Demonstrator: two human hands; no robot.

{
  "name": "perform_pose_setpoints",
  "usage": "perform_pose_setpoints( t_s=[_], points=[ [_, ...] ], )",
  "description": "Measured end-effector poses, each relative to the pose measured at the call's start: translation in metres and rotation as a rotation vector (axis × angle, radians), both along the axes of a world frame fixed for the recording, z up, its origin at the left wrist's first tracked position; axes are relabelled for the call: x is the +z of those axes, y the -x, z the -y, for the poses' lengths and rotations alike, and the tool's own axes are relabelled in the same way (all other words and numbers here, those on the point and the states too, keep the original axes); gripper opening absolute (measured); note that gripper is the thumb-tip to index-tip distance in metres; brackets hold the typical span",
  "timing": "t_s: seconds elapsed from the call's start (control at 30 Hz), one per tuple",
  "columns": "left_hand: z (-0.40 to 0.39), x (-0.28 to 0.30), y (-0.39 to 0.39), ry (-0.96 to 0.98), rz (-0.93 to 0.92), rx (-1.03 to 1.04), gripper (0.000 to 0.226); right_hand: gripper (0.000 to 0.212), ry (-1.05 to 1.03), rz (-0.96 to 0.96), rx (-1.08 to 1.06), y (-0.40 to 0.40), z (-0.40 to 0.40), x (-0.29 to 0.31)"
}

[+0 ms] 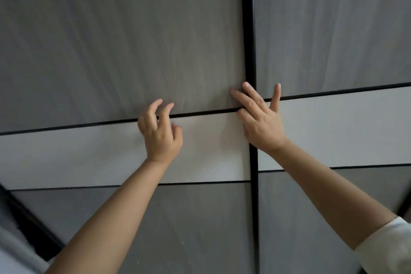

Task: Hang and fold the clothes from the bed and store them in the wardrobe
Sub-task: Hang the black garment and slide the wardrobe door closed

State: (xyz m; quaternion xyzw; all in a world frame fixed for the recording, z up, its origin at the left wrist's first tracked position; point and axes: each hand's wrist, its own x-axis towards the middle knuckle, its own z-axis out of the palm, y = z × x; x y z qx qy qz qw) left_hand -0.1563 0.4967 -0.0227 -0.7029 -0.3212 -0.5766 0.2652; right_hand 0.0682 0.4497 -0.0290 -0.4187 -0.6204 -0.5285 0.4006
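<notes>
The wardrobe fills the view: two grey sliding doors, each with a pale band across the middle, the left door (115, 51) and the right door (333, 29). A black vertical frame strip (249, 29) runs between them. My right hand (261, 118) lies flat with straight fingers across that strip, where the doors meet. My left hand (159, 133) is raised in front of the left door at the top of its pale band, fingers loosely curled, holding nothing. No clothes or bed are in view.
A dark frame edge (29, 224) slants across the lower left corner, with a pale surface beyond it. A white sleeve (389, 249) covers my right upper arm at the lower right.
</notes>
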Motion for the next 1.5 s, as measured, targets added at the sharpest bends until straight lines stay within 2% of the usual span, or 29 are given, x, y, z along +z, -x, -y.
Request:
perform_pose_setpoints(
  t_s=[0.23, 0.37, 0.43, 0.5, 0.67, 0.83, 1.07, 1.17, 1.3, 1.43, 1.5],
  points=[
    [0.012, 0.016, -0.064, -0.078, -0.025, -0.121, 0.037, 0.032, -0.016, -0.143, -0.249, -0.074, 0.046, -0.004],
    [0.017, 0.010, -0.081, -0.080, -0.004, -0.142, 0.037, 0.022, 0.039, -0.360, -0.347, -0.103, 0.071, -0.007],
    [0.019, 0.012, -0.084, -0.097, -0.009, -0.179, 0.037, 0.027, 0.056, -0.466, -0.393, -0.109, 0.081, -0.013],
    [0.019, 0.017, -0.082, -0.123, -0.037, -0.193, 0.036, 0.030, 0.088, -0.483, -0.402, -0.105, 0.086, -0.023],
    [0.011, 0.016, -0.060, -0.066, -0.029, -0.177, 0.036, 0.030, 0.259, -0.356, -0.201, -0.047, 0.078, -0.050],
    [0.009, -0.009, -0.007, 0.008, 0.036, -0.115, 0.039, 0.020, 0.354, -0.348, 0.035, 0.011, 0.062, -0.062],
    [0.008, -0.025, 0.088, 0.251, 0.182, -0.013, 0.045, 0.013, 0.451, -0.311, 0.290, 0.099, 0.033, -0.063],
    [0.007, -0.036, 0.113, 0.450, 0.247, -0.046, 0.049, 0.016, 0.470, -0.274, 0.398, 0.127, 0.023, -0.068],
    [-0.001, -0.034, 0.123, 0.719, 0.417, -0.142, 0.054, 0.024, 0.466, -0.225, 0.452, 0.148, 0.000, -0.060],
    [-0.021, -0.021, 0.124, 0.757, 0.623, -0.145, 0.054, 0.016, 0.346, -0.207, 0.422, 0.163, -0.029, -0.048],
    [-0.037, -0.017, 0.128, 0.700, 0.656, -0.104, 0.053, 0.021, 0.275, -0.244, 0.396, 0.169, -0.040, -0.048]
  ],
)
